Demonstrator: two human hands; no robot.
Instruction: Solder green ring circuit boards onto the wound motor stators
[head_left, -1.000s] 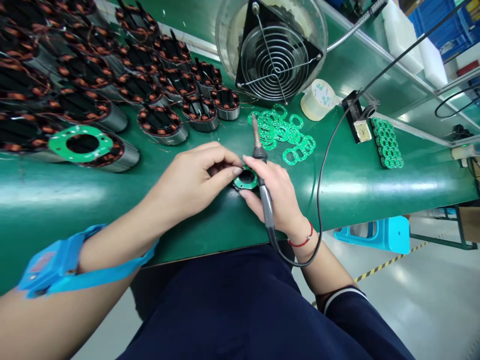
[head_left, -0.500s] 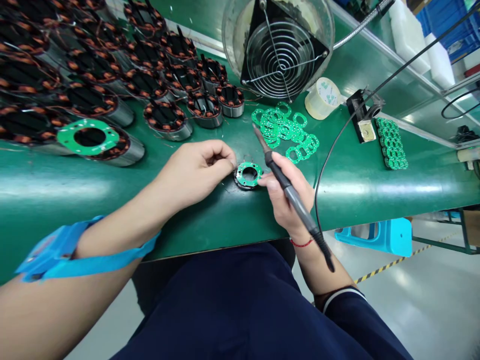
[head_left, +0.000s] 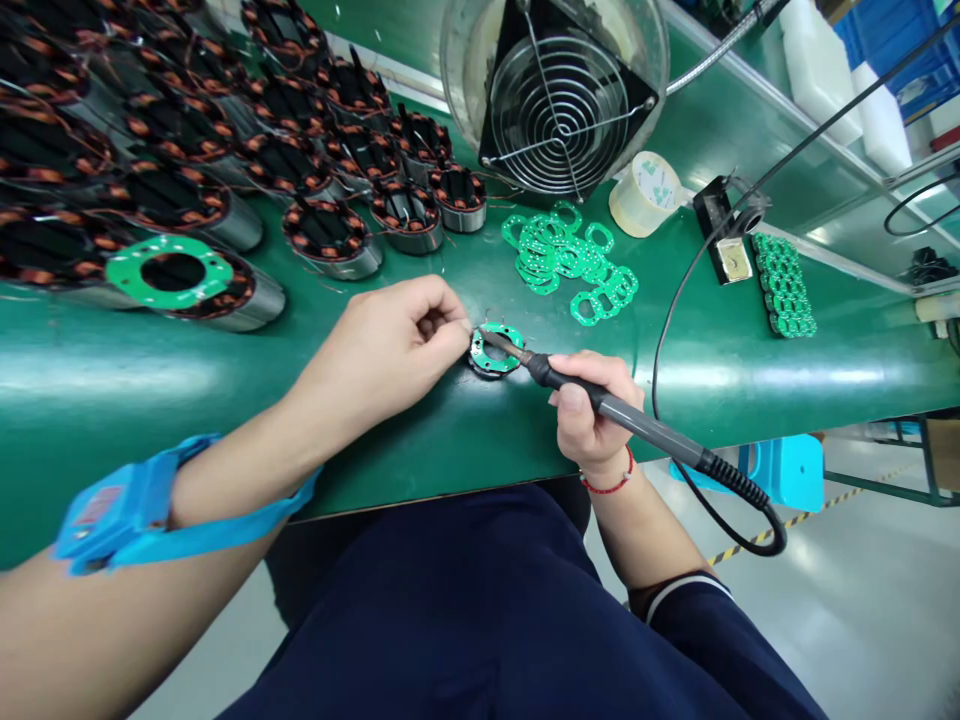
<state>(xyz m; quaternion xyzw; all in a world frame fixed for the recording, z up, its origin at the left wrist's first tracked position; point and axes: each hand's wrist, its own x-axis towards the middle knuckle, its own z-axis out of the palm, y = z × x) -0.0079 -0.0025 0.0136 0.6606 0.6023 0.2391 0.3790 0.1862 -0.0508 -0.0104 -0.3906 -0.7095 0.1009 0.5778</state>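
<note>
My right hand (head_left: 596, 410) is closed round the handle of a soldering iron (head_left: 660, 432). The iron's metal tip reaches across a small motor stator, whose top carries a green ring-shaped circuit board (head_left: 493, 368), and ends near the board's upper left edge. At that same edge my left hand (head_left: 397, 340) makes a pinch with thumb and forefinger. Whatever lies between those fingertips is too small to make out. Thin wire ends stick up at the board's far side. A blue strap (head_left: 142, 510) circles my left wrist.
Several copper-wound stators (head_left: 330, 235) stand at the left, one with a green ring board (head_left: 169, 272) on top. Beyond my hands lie loose ring boards (head_left: 559, 250), a fan (head_left: 562, 130) and a tape roll (head_left: 645, 195). An iron stand (head_left: 724, 235) and a board panel (head_left: 784, 285) sit right.
My right hand has turned the soldering iron down and left, bringing its tip from above the bench onto the stator's board. My left hand keeps its pinch at the board's edge.
</note>
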